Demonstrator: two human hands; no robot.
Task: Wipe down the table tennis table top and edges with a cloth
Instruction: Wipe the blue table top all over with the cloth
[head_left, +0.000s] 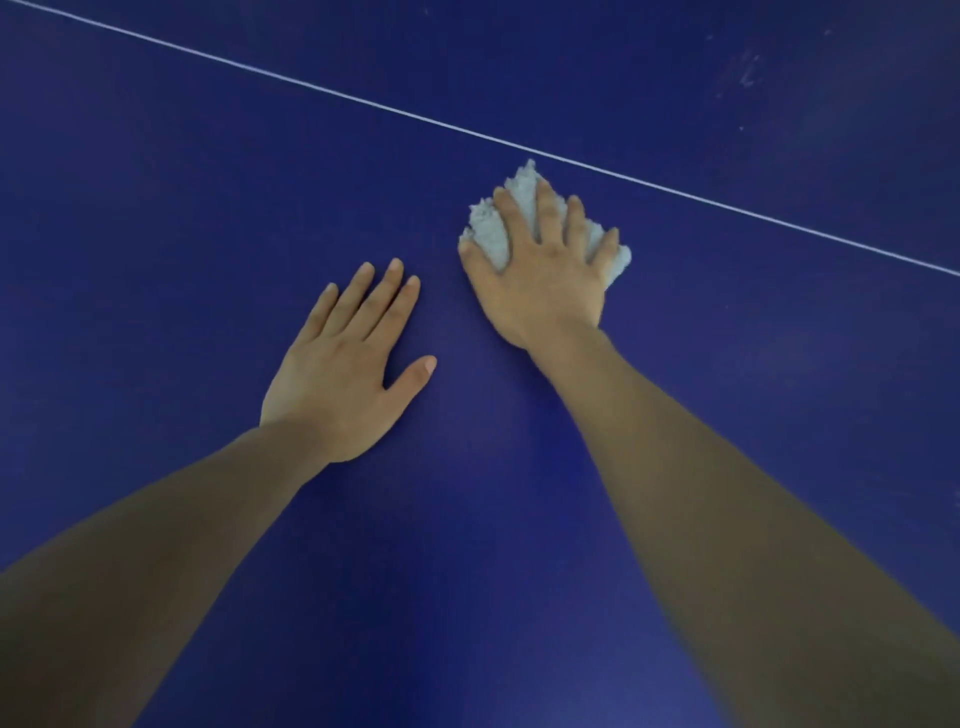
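Right hand (545, 270), fingers spread, pressing bunched pale cloth (498, 228) flat on blue desk (727, 415) just short of white line (311, 85); left hand (343, 364) flat, empty, bracing alongside; best wiped in overlapping strokes under even pressure.

I see both my bare forearms reach forward from the bottom edge, the left from the lower left corner, the right from the lower right. My left hand (337, 374) lies palm down, fingers straight and close together, thumb spread out to the right. My right hand (540, 270) is further forward, also palm down, its fingers (545, 208) spread wide and almost straight, thumb stretched out to the left. The right wrist is bent slightly, so that the hand angles to the left. The two hands are apart, not touching.
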